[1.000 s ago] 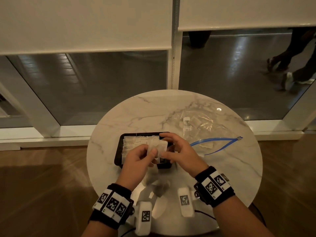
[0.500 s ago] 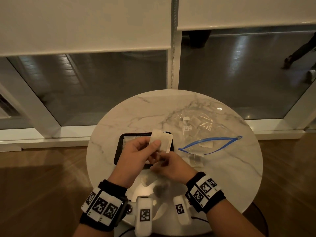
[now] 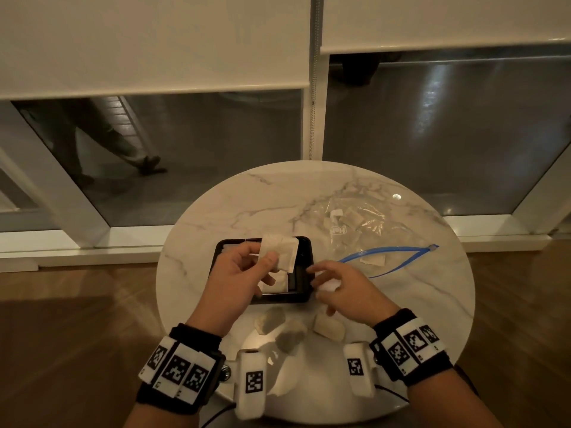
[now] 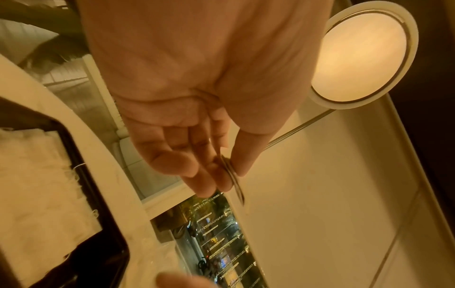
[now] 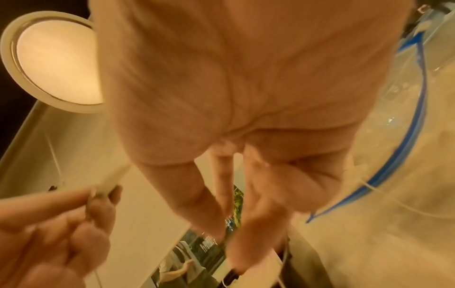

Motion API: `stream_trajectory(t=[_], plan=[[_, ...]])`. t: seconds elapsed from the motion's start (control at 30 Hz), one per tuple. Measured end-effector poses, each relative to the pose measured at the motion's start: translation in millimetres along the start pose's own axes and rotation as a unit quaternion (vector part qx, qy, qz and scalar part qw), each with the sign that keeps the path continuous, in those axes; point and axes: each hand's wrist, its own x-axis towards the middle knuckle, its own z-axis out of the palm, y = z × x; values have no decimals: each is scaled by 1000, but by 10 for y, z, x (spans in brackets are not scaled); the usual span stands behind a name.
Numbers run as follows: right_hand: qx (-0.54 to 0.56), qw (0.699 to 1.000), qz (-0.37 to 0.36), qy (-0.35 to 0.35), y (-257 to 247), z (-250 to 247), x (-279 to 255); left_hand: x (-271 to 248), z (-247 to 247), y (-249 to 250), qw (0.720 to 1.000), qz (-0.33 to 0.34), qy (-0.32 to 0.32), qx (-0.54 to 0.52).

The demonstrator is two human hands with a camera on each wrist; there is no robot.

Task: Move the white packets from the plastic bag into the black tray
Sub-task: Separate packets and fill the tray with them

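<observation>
My left hand (image 3: 268,261) pinches white packets (image 3: 279,253) between thumb and fingers, lifted above the black tray (image 3: 304,291). More white packets (image 3: 276,284) lie in the tray under that hand. In the left wrist view the held packets (image 4: 234,181) show edge-on and the tray (image 4: 103,194) holds packets (image 4: 37,175). My right hand (image 3: 321,285) hovers just right of the tray, fingers loosely spread, holding nothing that I can see. The clear plastic bag (image 3: 364,230) with a blue zip strip (image 3: 395,251) lies at the right, and a packet (image 3: 374,261) shows inside its mouth.
Everything sits on a small round marble table (image 3: 216,217), whose glossy top mirrors my hands. Floor-level windows stand behind it, and a person's legs (image 3: 117,143) pass outside at the left. A round ceiling light (image 4: 359,58) shows in both wrist views.
My right hand has let go of the packets and drawn away to the right. My left hand keeps the packets raised over the tray.
</observation>
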Motion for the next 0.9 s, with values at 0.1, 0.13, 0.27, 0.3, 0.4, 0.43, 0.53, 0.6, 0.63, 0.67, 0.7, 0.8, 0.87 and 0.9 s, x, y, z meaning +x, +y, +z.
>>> stream_trajectory(t=[0.1,0.13,0.27,0.3,0.4,0.43,0.53,0.6,0.63,0.67,0.7,0.8,0.87,0.9], plan=[[104,992,-47,59,-147,-77,-1,-18,83,-95,1000,-23,-17,13],[133,989,-60,41,-210,-73,-6,-29,118,-107,999,-26,-22,8],[143,984,-109,-20,-341,56,19,-47,232,-111,999,-11,-48,6],[137,984,-116,-11,-342,85,41,-39,234,-131,999,-10,-47,9],[141,983,-114,27,-308,95,123,18,141,-274,998,-13,-9,61],[139,984,-104,38,-293,89,158,48,77,-358,988,-2,11,152],[107,990,-54,71,-222,97,301,98,-103,-631,857,37,33,512],[73,994,-12,79,-167,139,429,113,-149,-794,817,27,27,575],[58,996,2,73,-149,170,489,119,-158,-862,816,23,21,578],[32,997,7,65,-138,200,543,121,-162,-917,820,20,14,571],[-6,998,2,55,-140,227,594,123,-164,-962,824,17,7,567],[-136,990,-19,12,-187,315,701,116,-175,-1031,813,7,-18,582],[-197,980,-23,-20,-207,381,781,115,-184,-1047,806,2,-31,591],[-216,976,-19,-33,-213,414,820,115,-188,-1052,804,0,-36,594]])
